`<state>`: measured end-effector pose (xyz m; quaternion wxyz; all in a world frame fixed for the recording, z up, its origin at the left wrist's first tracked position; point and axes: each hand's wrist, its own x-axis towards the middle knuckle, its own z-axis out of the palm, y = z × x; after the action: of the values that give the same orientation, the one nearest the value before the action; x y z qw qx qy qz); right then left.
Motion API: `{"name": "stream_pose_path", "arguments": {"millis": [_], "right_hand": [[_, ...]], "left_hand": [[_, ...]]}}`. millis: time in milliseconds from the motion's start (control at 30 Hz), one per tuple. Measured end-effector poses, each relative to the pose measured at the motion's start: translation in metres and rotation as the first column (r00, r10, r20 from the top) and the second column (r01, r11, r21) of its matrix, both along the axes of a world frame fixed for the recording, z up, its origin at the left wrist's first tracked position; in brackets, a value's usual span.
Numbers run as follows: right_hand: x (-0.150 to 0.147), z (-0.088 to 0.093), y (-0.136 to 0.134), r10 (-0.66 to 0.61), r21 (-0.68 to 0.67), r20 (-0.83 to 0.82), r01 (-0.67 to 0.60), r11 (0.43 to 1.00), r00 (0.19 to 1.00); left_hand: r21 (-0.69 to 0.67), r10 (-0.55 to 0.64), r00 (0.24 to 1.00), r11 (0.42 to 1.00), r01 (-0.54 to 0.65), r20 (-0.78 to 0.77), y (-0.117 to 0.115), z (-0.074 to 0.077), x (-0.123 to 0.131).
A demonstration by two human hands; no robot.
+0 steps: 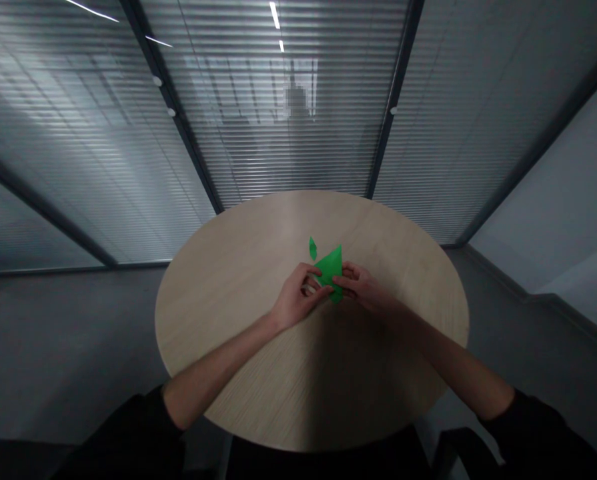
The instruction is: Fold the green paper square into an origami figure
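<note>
1. A person's left hand, fingers loosely curled, holds the green paper at its left and lower edges.
2. A small green piece lies just beyond on the round table.
3. The paper, pointed at top, sits between both hands; the step appears to be fingertip work on it.
4. The right hand, nearly closed, pinches its right side; the next move likely calls for light, steady pressure.

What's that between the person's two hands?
In the head view, a bright green piece is between the left hand and the right hand, touched by both. The small green scrap lies beyond, not between them.
</note>
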<state>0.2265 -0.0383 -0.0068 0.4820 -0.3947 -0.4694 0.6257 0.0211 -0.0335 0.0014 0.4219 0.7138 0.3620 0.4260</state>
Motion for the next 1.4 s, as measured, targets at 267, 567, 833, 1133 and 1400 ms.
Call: {"name": "stream_pose_path", "arguments": {"millis": [267,567,833,1133,1400], "right_hand": [[0.0,-0.003,0.0,0.036,0.001,0.07,-0.036,0.999,0.997],[0.003,0.003,-0.006,-0.14,0.327,0.216,0.063,0.943,0.966],[0.006,0.003,-0.006,-0.121,0.401,0.366,-0.039,0.915,0.923],[0.003,0.004,-0.007,-0.214,0.388,0.406,0.044,0.92,0.889],[0.002,0.006,-0.009,-0.263,0.427,0.426,0.064,0.902,0.866]], "left_hand": [[0.095,0.04,0.999,0.995,-0.038,-0.014,0.003,0.001,0.001],[0.049,-0.035,0.989,0.998,0.042,-0.144,0.001,0.002,-0.006],[0.035,-0.049,0.99,0.998,0.054,-0.135,0.002,0.002,-0.009],[-0.066,0.052,0.999,0.996,-0.051,0.008,0.007,0.004,-0.007],[-0.119,0.033,0.991,0.993,-0.018,0.132,0.007,0.004,-0.006]]}}
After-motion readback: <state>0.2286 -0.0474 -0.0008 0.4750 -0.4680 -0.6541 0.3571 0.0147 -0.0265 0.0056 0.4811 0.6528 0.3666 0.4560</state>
